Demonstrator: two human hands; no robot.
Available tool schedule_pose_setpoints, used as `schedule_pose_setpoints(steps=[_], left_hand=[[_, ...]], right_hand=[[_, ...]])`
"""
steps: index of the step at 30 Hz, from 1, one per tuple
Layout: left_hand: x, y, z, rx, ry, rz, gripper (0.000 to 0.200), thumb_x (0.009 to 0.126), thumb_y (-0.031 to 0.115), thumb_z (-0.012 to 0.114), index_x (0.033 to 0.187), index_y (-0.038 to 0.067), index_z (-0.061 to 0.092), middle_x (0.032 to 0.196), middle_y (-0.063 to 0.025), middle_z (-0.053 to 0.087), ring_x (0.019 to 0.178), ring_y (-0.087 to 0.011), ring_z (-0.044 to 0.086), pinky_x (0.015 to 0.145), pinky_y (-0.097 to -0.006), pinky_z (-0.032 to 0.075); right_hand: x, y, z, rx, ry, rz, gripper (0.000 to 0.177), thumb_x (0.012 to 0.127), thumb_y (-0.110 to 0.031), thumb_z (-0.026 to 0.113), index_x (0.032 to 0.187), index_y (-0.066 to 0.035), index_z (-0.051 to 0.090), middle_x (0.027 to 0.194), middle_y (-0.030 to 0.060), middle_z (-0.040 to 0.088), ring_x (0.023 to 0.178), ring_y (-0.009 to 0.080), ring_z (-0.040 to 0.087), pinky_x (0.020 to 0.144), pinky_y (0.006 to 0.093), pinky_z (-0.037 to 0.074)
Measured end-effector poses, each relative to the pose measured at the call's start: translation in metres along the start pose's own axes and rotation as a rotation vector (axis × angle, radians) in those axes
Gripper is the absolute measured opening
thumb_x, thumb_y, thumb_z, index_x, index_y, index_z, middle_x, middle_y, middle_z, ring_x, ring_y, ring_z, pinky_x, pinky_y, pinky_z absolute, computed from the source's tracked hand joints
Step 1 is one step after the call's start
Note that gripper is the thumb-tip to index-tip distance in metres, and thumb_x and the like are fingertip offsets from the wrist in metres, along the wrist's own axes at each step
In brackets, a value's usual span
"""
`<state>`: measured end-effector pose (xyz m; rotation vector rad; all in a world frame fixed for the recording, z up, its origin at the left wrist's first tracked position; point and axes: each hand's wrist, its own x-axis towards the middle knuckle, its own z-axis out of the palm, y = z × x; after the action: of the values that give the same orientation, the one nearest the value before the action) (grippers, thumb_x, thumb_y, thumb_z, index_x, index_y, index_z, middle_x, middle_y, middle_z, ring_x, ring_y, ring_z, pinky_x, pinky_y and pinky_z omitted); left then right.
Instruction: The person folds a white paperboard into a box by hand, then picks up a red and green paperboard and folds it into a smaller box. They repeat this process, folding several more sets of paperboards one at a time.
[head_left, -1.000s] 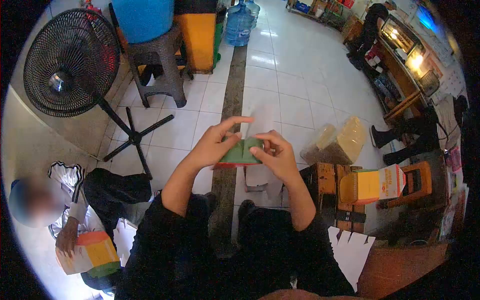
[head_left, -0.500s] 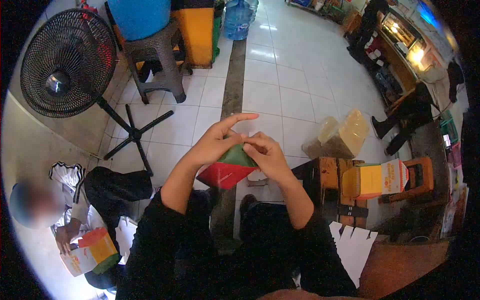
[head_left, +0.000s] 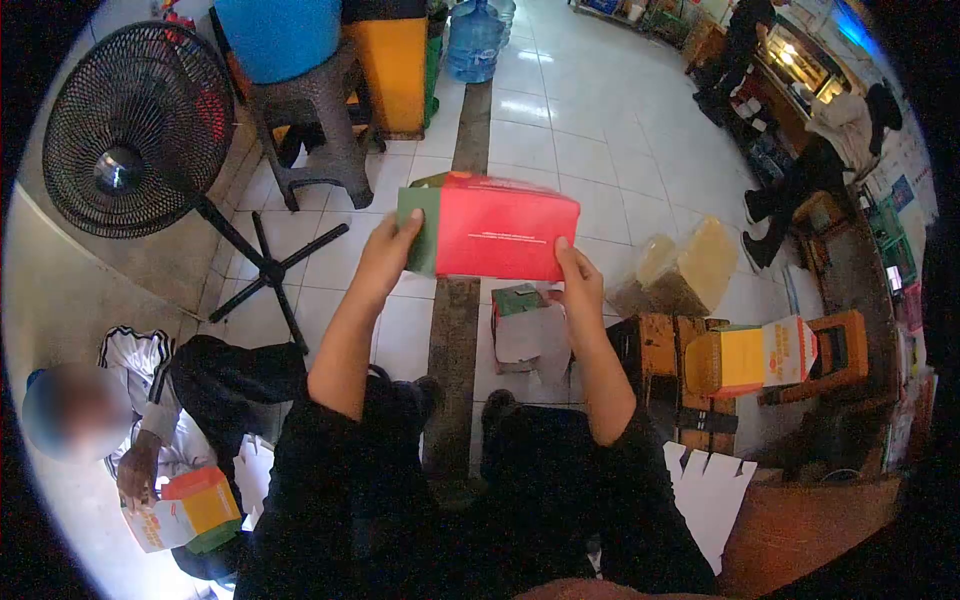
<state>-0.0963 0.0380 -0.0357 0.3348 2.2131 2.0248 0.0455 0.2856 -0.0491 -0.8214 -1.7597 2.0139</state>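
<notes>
Red-and-green carton (head_left: 500, 232): raised and turned since the earlier frame, from a folded wedge with green pinched at the top to a broad red panel facing the camera; held up over the Dark floor strip (head_left: 453, 350), green flap at the left end, small white print on the red.
Left hand (head_left: 388, 255): clamped on the green flap, left of the Dark floor strip; thumb flat on the near face, fingers bent behind and partly hidden.
Right hand (head_left: 580, 280): pinching the lower right corner, right of the Dark floor strip; thumb against the red panel, fingers partly curled.
Gap between hands: wider than before, now spanned by the red panel; apart, not touching.
Floor carton (head_left: 525, 335): lying just right of the Dark floor strip, pale panels outward, green at the top.
Yellow carton (head_left: 738, 362): resting on its side atop the Wooden stool (head_left: 655, 355), well right of the Dark floor strip.
Plastic-wrapped stacks (head_left: 698, 270): standing behind the Wooden stool, right of the Dark floor strip.
Seated person (head_left: 140, 475): placed far left of the Dark floor strip, touching a Multicoloured carton (head_left: 200, 508) with a hand.
Pedestal fan (head_left: 140, 130): standing left of the Dark floor strip.
Water jugs (head_left: 472, 45): set at the far end of the Dark floor strip.
</notes>
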Motion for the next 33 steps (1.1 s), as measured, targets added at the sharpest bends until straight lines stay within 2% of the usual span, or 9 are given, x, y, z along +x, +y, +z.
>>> schedule_pose_setpoints(steps=[2, 5, 9, 11, 12, 18, 22, 27, 33], left_hand=[[-0.013, 0.02, 0.003, -0.083, -0.277, -0.022, 0.048, 0.1, 0.039, 0.062, 0.129, 0.001, 0.061, 0.11, -0.0077, 0.07, 0.103, -0.0171, 0.063, 0.093, -0.033, 0.049], [-0.018, 0.009, 0.01, 0.108, -0.59, -0.006, 0.035, 0.1, 0.031, 0.064, 0.118, 0.001, 0.068, 0.102, -0.0032, 0.071, 0.094, -0.011, 0.062, 0.085, -0.0283, 0.05], [-0.035, 0.03, 0.021, 0.379, -0.935, 0.109, 0.029, 0.098, 0.028, 0.068, 0.105, 0.0, 0.072, 0.09, -0.0017, 0.071, 0.085, -0.0078, 0.062, 0.077, -0.0268, 0.051], [-0.042, 0.041, 0.026, 0.395, -0.96, 0.057, 0.029, 0.097, 0.029, 0.069, 0.103, 0.001, 0.072, 0.085, -0.0006, 0.071, 0.082, -0.0065, 0.061, 0.076, -0.028, 0.051], [-0.042, 0.035, 0.029, 0.375, -0.974, 0.103, 0.029, 0.097, 0.029, 0.069, 0.103, 0.001, 0.072, 0.085, -0.0004, 0.071, 0.082, -0.0064, 0.061, 0.076, -0.0283, 0.051], [-0.027, 0.024, 0.027, 0.08, -0.937, -0.256, 0.036, 0.097, 0.035, 0.068, 0.108, 0.001, 0.073, 0.089, 0.0012, 0.07, 0.081, -0.0073, 0.06, 0.075, -0.0281, 0.05], [-0.012, 0.01, 0.023, 0.127, -0.96, -0.24, 0.036, 0.095, 0.037, 0.069, 0.107, 0.004, 0.074, 0.091, 0.0004, 0.071, 0.08, -0.0102, 0.061, 0.075, -0.0282, 0.05], [-0.022, 0.015, 0.024, 0.228, -0.983, -0.259, 0.035, 0.096, 0.035, 0.07, 0.108, 0.003, 0.075, 0.088, 0.0006, 0.07, 0.08, -0.0085, 0.06, 0.072, -0.0279, 0.049], [-0.023, 0.01, 0.021, 0.199, -0.924, -0.235, 0.033, 0.095, 0.032, 0.071, 0.109, 0.002, 0.074, 0.081, 0.0013, 0.068, 0.074, -0.0075, 0.058, 0.066, -0.0262, 0.048]], right_hand=[[0.031, 0.05, -0.006, -0.107, 0.136, -0.132, 0.075, 0.092, -0.05, 0.07, 0.138, 0.006, 0.052, 0.132, 0.022, 0.058, 0.113, 0.0259, 0.062, 0.096, 0.0366, 0.05], [0.015, 0.033, 0.006, -0.824, 0.454, -0.772, 0.068, 0.096, -0.045, 0.066, 0.141, 0.003, 0.051, 0.131, 0.0216, 0.061, 0.114, 0.0281, 0.062, 0.101, 0.0381, 0.047], [-0.004, 0.005, 0.01, -0.222, -0.35, -0.346, 0.051, 0.101, -0.036, 0.06, 0.136, 0.001, 0.055, 0.123, 0.0136, 0.064, 0.113, 0.0231, 0.062, 0.1, 0.0354, 0.047], [0.004, 0.021, 0.001, -0.175, -0.621, -0.038, 0.046, 0.104, -0.034, 0.056, 0.136, 0.0, 0.055, 0.122, 0.0106, 0.064, 0.117, 0.0211, 0.06, 0.101, 0.0342, 0.047], [-0.014, 0.006, 0.01, 0.039, -0.51, 0.148, 0.035, 0.103, -0.032, 0.059, 0.121, -0.002, 0.062, 0.114, 0.0077, 0.067, 0.112, 0.0201, 0.062, 0.1, 0.0359, 0.048], [-0.009, -0.011, -0.002, 0.562, -0.463, -0.07, 0.022, 0.1, -0.026, 0.065, 0.103, -0.004, 0.063, 0.107, 0.0078, 0.067, 0.102, 0.0191, 0.066, 0.094, 0.0368, 0.052], [-0.009, -0.008, -0.004, 0.228, -0.407, -0.183, 0.021, 0.094, -0.017, 0.073, 0.11, -0.005, 0.067, 0.099, 0.0027, 0.065, 0.088, 0.0144, 0.061, 0.075, 0.0294, 0.051], [-0.026, -0.021, 0.007, -0.496, -0.535, -0.476, 0.02, 0.085, -0.017, 0.081, 0.098, -0.004, 0.073, 0.093, 0.0029, 0.062, 0.079, 0.0137, 0.059, 0.069, 0.0284, 0.048], [-0.028, -0.012, 0.024, -0.625, -0.009, -0.765, 0.018, 0.079, -0.017, 0.084, 0.092, -0.007, 0.077, 0.089, 0.0065, 0.058, 0.08, 0.0194, 0.06, 0.071, 0.0324, 0.049]])
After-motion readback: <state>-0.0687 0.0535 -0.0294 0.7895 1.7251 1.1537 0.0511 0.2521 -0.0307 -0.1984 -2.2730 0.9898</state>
